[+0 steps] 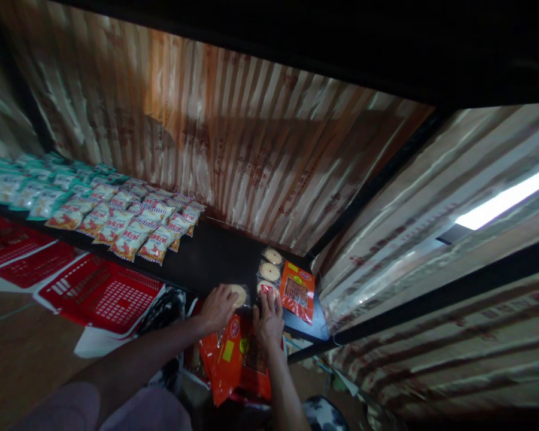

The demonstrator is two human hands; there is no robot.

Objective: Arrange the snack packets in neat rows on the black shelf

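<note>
A round, pale pastry in clear wrap (pixel 239 296) lies at the shelf's front edge, with my left hand (pixel 216 309) closed over its left side. My right hand (pixel 268 323) reaches onto the front pastry (pixel 264 287) of a short row, its fingers stretched out over the wrapper. Behind that one are a middle pastry (pixel 270 272) and a back pastry (pixel 273 257), each with a small red dot. To the right of the row, an orange snack packet (pixel 297 291) rests flat on the shelf. More orange packets (pixel 232 356) sit below and between my forearms.
The black shelf (pixel 215 254) runs left to right before a corrugated wall (pixel 233 143). White-and-orange snack bags (pixel 135 224) and teal bags (pixel 47 185) stand in rows at left. Red printed sheets (pixel 112 290) hang along the front. A dark post (pixel 377 173) rises at right.
</note>
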